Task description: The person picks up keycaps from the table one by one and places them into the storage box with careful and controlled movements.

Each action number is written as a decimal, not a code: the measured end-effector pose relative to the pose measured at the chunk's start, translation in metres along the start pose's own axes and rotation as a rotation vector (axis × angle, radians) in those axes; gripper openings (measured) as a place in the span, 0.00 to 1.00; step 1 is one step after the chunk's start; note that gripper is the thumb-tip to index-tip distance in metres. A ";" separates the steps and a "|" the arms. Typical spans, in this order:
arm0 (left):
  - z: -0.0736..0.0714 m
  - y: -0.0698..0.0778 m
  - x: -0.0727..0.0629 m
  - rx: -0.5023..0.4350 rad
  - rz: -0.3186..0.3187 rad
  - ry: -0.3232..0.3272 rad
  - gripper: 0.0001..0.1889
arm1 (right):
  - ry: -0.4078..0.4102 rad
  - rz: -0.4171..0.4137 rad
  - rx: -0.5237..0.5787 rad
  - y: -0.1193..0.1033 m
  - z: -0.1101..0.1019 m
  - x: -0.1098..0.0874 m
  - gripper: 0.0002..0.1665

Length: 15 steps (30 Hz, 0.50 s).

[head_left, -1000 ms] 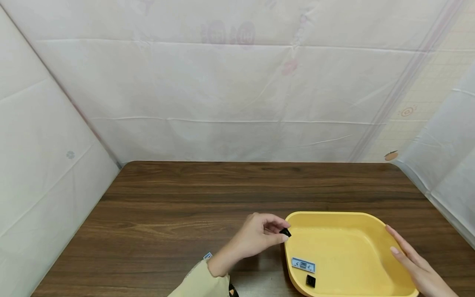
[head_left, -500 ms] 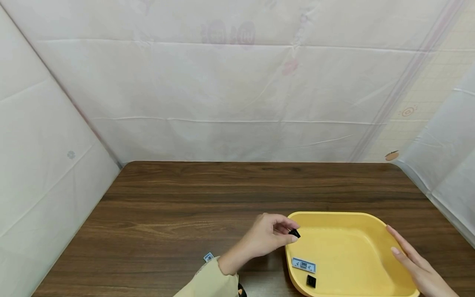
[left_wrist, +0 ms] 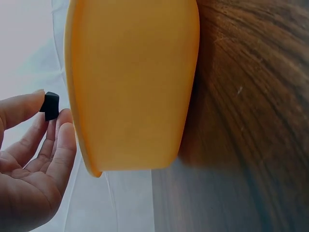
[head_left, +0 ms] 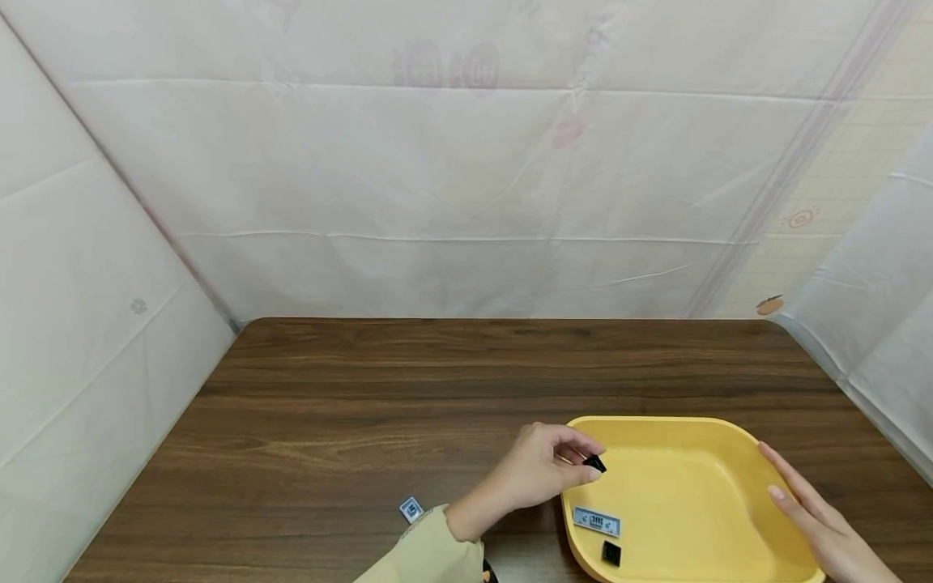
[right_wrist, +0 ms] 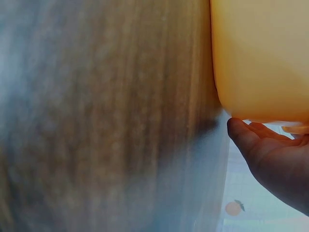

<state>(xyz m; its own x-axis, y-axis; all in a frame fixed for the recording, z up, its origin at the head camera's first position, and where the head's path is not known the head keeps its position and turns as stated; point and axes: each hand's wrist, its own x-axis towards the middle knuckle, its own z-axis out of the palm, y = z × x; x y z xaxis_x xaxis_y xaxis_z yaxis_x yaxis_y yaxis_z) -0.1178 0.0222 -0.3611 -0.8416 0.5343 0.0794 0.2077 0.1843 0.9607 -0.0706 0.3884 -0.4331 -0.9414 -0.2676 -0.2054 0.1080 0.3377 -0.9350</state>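
Note:
Between thumb and fingers, my left hand (head_left: 541, 467) pinches a small black keycap (head_left: 595, 463) over the left part of a yellow tub (head_left: 700, 502). In the left wrist view the keycap (left_wrist: 50, 106) shows from the side, above the tub's rim. Inside the tub lie a long blue printed keycap (head_left: 597, 521) and another black keycap (head_left: 611, 554). My right hand (head_left: 816, 518) holds the tub's right wall, thumb over the rim and fingers along the outside. Part of that hand (right_wrist: 275, 159) appears below the tub in the right wrist view.
A small blue-and-white square keycap (head_left: 411, 508) lies on the brown wooden table (head_left: 328, 405), just left of my left sleeve (head_left: 423, 551). White printed sheets (head_left: 437, 162) hang behind the table and at both sides.
My left hand has moved right with the black keycap, from the tub's left rim to over its inside. More of the square keycap shows beside the sleeve. My right hand stays in place.

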 end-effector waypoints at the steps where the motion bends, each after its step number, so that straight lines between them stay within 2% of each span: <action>1: 0.001 0.000 0.001 0.003 0.002 0.000 0.09 | 0.003 0.000 0.002 0.001 -0.001 0.000 0.32; 8: 0.005 0.000 0.005 0.039 0.029 -0.024 0.09 | -0.041 0.018 0.099 0.002 -0.002 -0.001 0.32; 15: 0.008 0.000 0.008 0.045 0.028 -0.030 0.09 | -0.032 -0.001 0.076 0.000 -0.001 -0.001 0.32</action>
<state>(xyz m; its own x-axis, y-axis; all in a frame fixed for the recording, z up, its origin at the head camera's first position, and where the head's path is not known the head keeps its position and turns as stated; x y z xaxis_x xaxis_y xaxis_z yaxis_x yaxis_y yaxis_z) -0.1208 0.0327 -0.3625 -0.8200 0.5640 0.0972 0.2536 0.2059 0.9451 -0.0696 0.3895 -0.4328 -0.9308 -0.2972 -0.2129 0.1326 0.2684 -0.9541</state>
